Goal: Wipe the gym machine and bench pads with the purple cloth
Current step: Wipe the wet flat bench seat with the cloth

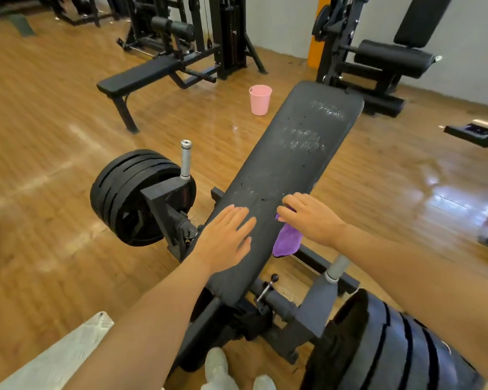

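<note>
Closest to you, your left hand point(226, 235) lies flat on the near end of the long black padded bench pad point(282, 175), with straight fingers that hold nothing; it only steadies the pad. Your right hand point(310, 218) presses the small purple cloth point(286, 240) against the right edge of the same pad. The fingers are bent over the cloth, and most of the fabric hangs free below the palm, off the side of the pad.

To do this step well, I think you should first gather the loose part under the palm, so that more cloth meets the surface. Then push in long straight strokes away from you, with overlap, and keep the left hand as a support.

Further up the pad there are whitish wet patches point(304, 139) and dark drops, which probably still need wiping, so work toward them and finish at the far end. Black round weight plates point(130, 195) stand on both sides of the pad; keep the cloth from catching on their steel pegs.

Beyond the pad a pink plastic bucket point(260, 99) stands on the wooden floor.

No brand, label or readable writing shows on anything here; the plates are too blurred to tell.
</note>
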